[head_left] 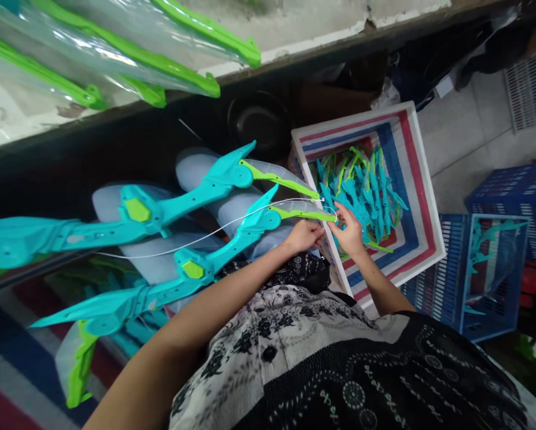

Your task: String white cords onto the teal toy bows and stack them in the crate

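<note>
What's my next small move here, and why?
Probably ease the white string snugly onto the green tip of the nearer turquoise bow: your right hand is at that tip, your left hand is close by, and the string curves instead of running straight. I can't tell if it's already hooked.

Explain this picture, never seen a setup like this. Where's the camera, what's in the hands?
There's no machine: it's a person with bare hands, shot from a head-worn camera looking down.

Two bow-shaped plastic pieces, an upper one and a lower one, stretch across the lap. A white string runs along them. The left hand and right hand work close together at the lower piece's green tip; the exact grip is too small to tell.

A striped box holds similar pieces. On the table lie green strips with clear plastic.
</note>
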Tool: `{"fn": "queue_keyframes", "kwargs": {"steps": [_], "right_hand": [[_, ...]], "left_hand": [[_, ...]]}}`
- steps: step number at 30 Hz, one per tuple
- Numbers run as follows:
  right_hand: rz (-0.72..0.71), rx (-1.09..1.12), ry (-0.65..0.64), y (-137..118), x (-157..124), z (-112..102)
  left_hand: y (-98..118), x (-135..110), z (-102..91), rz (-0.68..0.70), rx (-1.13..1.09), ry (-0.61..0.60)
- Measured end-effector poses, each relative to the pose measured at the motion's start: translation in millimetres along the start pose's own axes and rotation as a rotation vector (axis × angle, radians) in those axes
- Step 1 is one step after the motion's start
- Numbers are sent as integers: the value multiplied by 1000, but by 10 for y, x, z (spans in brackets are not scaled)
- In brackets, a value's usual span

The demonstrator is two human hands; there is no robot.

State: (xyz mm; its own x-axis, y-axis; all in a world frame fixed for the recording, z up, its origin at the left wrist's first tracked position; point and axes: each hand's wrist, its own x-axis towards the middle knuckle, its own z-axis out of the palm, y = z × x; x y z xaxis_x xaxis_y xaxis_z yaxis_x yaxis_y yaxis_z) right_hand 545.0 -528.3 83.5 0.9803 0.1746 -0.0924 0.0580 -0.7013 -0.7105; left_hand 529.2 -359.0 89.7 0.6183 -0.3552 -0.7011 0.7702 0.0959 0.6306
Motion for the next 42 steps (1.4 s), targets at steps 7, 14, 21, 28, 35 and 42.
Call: {"fn": "queue_keyframes", "kwargs": {"steps": [7,14,21,28,35,42], "right_hand": [[55,85,-80,96,137,-157],[45,-87,-130,196,316,-395],[-754,-226,-113,-1176,425,83],[-1279,-455,-892,-2462,-322,1715],[-1150,-618,-1037,-2527,-398,1714],[-682,-116,-1452,-2287,196,1424]], "left_hand": [[-121,-1739,-1131,305,3,340],[-662,-3083,-1443,484,-611,1201],[-856,-2753,-1039,505,-795,911],[-961,-2639,-917,542,-985,776],[-972,-2714,-900,650,-964,643],[-997,-2823,-1029,788,-959,1024]]}}
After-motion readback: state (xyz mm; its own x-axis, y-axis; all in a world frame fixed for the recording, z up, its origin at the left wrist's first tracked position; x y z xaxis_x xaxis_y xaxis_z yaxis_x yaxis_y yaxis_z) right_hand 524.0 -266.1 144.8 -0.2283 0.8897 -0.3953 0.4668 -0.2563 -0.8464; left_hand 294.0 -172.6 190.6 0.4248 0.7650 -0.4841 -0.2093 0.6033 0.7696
